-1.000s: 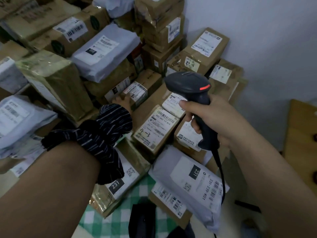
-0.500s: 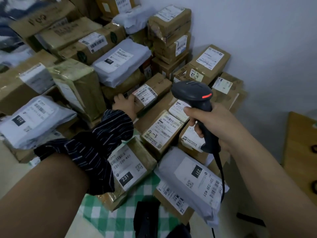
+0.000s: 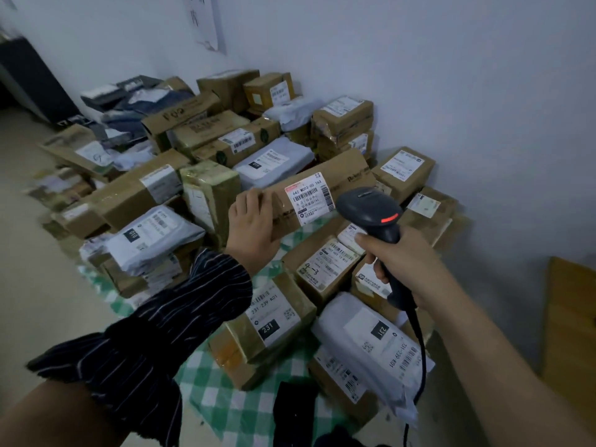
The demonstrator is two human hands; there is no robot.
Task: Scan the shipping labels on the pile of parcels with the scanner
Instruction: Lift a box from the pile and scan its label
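Head: R-hand (image 3: 403,266) scanner (image 3: 367,206) beside L-hand (image 3: 253,224) box (image 3: 343,175) label (image 3: 308,198).

A green-and-white checked cloth (image 3: 225,411) is spread out below and to the left of the grip of the right hand (image 3: 404,266). A black object (image 3: 293,411) is seen on the cloth, well below the grip; what it is cannot be told. A pale floor (image 3: 42,301) is seen far to the left of the grip. A white wall (image 3: 467,91) is seen behind and to the right of it, and a sheet of paper (image 3: 206,21) is hung there, high above and to the left. A wooden board (image 3: 571,333) is seen low to the right of the grip, by the wall. A dark cabinet (image 3: 29,79) is set far off to the upper left.
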